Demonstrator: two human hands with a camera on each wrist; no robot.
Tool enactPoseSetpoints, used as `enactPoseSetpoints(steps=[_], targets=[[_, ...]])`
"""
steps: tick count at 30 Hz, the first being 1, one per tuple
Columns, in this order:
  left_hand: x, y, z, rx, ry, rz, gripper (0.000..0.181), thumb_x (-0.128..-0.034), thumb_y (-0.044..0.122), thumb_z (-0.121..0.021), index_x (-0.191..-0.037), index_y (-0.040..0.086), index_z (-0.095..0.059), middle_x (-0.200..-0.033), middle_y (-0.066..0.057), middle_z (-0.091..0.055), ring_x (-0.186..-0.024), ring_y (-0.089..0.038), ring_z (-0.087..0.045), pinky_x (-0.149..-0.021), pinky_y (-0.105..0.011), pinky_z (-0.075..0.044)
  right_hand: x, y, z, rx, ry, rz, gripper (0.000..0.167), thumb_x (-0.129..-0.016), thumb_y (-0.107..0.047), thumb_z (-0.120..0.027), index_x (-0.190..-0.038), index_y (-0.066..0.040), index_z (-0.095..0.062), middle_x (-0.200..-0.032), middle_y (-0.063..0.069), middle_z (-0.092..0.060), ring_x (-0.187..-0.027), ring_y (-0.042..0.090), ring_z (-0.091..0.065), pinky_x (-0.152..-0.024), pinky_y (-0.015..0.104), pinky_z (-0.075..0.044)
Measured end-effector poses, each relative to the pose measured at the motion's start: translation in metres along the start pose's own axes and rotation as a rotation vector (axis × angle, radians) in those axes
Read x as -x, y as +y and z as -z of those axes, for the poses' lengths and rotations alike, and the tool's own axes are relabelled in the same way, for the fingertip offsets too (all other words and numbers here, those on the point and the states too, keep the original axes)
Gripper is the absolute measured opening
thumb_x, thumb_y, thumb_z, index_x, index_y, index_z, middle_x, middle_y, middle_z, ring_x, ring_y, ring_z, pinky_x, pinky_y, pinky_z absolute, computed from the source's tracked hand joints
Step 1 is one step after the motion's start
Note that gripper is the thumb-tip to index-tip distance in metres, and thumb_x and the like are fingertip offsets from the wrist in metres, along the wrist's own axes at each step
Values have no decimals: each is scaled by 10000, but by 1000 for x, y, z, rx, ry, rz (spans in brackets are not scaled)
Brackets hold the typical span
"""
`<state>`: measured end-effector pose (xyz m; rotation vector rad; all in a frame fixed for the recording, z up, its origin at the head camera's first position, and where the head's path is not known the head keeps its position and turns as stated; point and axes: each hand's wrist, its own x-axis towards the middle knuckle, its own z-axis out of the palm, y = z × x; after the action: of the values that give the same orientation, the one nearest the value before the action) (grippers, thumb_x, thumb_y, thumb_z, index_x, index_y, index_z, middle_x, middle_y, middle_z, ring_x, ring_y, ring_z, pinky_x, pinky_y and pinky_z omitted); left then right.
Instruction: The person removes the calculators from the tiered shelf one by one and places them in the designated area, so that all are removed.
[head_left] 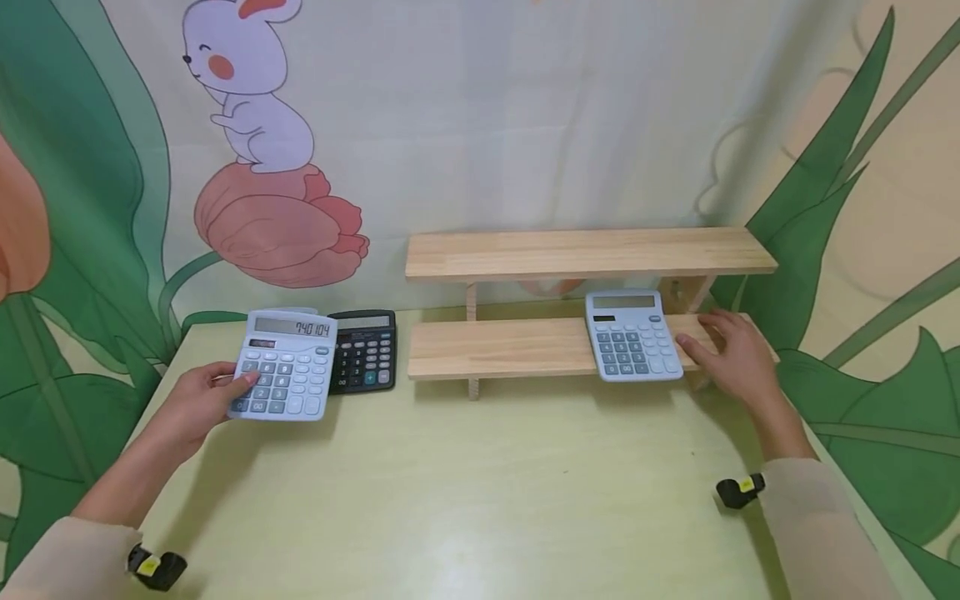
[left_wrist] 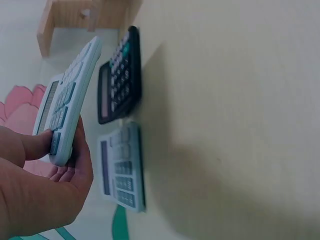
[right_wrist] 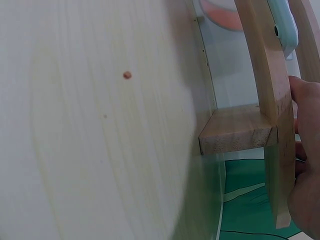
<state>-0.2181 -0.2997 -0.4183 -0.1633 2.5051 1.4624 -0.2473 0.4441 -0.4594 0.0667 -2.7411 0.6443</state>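
My left hand (head_left: 197, 406) holds a light blue calculator (head_left: 294, 360) by its left side, thumb on the keys and fingers behind. Its display reads 740104. In the left wrist view this calculator (left_wrist: 70, 100) is tilted and raised off the table. Behind it are a black calculator (head_left: 372, 354) and another light blue calculator (left_wrist: 123, 167), mostly hidden in the head view. A similar light blue calculator (head_left: 636, 337) sits on the lower shelf board (head_left: 502, 348). Beside its right edge, my right hand (head_left: 731, 354) rests on the board's right end with fingers loosely bent.
The two-tier wooden shelf has an upper board (head_left: 585, 252) above the lower one. It stands at the back of the pale table (head_left: 480, 492), before a patterned cloth (head_left: 487, 125) with a rabbit and flowers. Leaf-patterned cloth borders both sides.
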Motion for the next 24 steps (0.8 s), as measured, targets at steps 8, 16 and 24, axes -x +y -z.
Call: enactPoseSetpoints(steps=[8, 16, 24], targets=[[3, -29, 12, -18, 10, 85, 719, -1145, 329, -467, -1532, -227, -224, -1113, -71, -641, -854, -31, -621, -732, -218, -556, -2, 2, -2, 4, -11, -11, 722, -1027, -516, -645, -1412, 91, -578, -1522, 367, -459, -1411, 586, -386, -1139, 736, -307], [6, -49, 23, -70, -29, 132, 756, -1141, 351, -460, -1514, -254, -202, -1121, -96, -649, -867, -43, -611, -731, -224, -538, -2, 2, -1, 4, -14, -12, 724, -1029, -516, -642, -1417, 92, -574, -1526, 366, -455, -1414, 585, -383, -1140, 738, -305], [7, -65, 20, 22, -78, 148, 746, -1143, 311, -476, -1511, -262, -173, -1009, 57, -675, -858, -18, -627, -746, -216, -536, -2, 1, -1, 5, -26, -20, 739, -1031, -532, -633, -1426, 89, -567, -1539, 368, -440, -1424, 587, -370, -1148, 742, -294]])
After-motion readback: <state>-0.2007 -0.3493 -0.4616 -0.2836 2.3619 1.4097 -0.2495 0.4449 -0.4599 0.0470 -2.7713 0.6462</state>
